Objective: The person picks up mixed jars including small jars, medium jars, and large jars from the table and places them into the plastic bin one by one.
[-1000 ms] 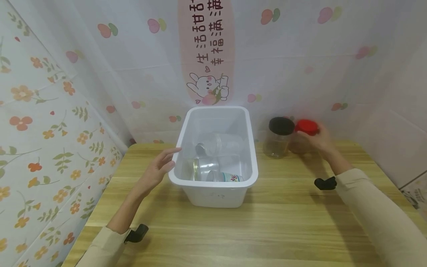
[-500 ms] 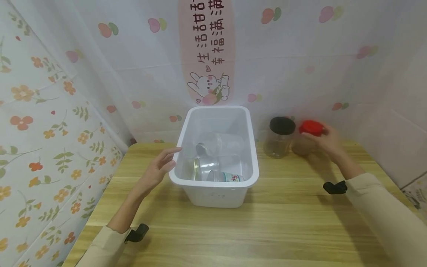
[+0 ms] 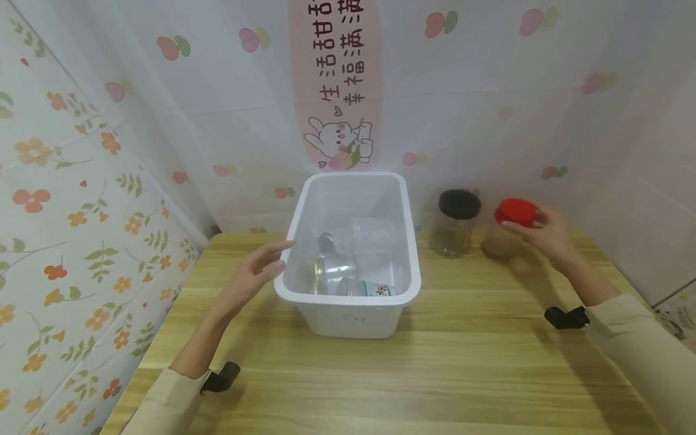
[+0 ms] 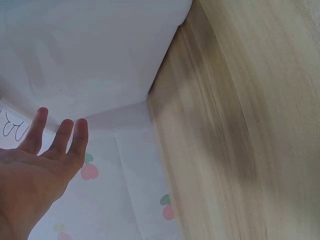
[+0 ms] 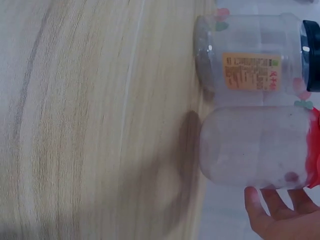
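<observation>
My right hand (image 3: pixel 550 237) holds a clear jar with a red lid (image 3: pixel 518 211), thumb in front and fingers round its upper part. The jar is upright; whether its base touches the table I cannot tell. Just left of it stands a clear jar with a black lid (image 3: pixel 460 205); its orange label (image 5: pixel 251 71) shows in the right wrist view. My left hand (image 3: pixel 251 275), fingers extended, is at the left rim of a white plastic bin (image 3: pixel 348 298). Several clear jars lie inside, among them a gold-lidded jar (image 3: pixel 338 267) and one with a colourful label (image 3: pixel 377 289).
The bin and both standing jars are on a wooden table (image 3: pixel 359 386). Behind them hangs a white curtain (image 3: pixel 489 133) with a fruit print. A flowered cloth (image 3: pixel 70 241) borders the left side. Each wrist carries a black camera mount (image 3: pixel 567 318).
My right hand has moved to the right and slightly nearer, bringing the red-lidded jar along, so the gap to the black-lidded jar has widened. My left hand has stayed at the bin's rim.
</observation>
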`<state>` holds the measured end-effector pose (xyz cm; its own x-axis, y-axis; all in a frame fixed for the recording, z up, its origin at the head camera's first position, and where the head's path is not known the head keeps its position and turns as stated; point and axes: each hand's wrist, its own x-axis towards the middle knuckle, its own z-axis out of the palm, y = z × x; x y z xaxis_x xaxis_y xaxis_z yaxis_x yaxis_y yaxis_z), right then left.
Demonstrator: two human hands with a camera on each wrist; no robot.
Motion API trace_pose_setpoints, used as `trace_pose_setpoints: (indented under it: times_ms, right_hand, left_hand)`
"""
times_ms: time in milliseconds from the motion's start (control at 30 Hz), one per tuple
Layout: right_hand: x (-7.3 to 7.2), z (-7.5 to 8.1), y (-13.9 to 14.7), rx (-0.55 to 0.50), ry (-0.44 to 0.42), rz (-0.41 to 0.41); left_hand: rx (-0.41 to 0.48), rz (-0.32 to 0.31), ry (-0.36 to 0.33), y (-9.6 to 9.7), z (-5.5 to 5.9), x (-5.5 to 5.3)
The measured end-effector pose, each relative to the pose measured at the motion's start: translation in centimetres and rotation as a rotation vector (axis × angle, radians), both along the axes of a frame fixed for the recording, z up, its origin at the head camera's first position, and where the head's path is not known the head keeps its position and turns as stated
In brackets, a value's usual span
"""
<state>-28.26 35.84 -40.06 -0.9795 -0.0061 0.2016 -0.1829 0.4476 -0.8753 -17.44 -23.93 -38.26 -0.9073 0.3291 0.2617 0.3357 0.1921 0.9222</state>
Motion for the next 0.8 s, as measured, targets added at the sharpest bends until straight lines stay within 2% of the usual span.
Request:
trace_pose_setpoints:
  times_ms: [433,667,800]
  right_hand:
    - [1.5,1.5,0.0,0.097,-0.053,0.039]
    - [2.2,1.9,-0.7,0.138,0.001,0.049]
    - [2.5,2.0,-1.0,0.155,-0.001,0.057]
  left_hand:
    - [0.052,-0.031,0.007,0.3,-0.1,0.0]
    - [0.074,-0.04,0.012,0.3,-0.4,-0.1]
    - [0.077,-0.044,0.02,0.3,-0.6,-0.1]
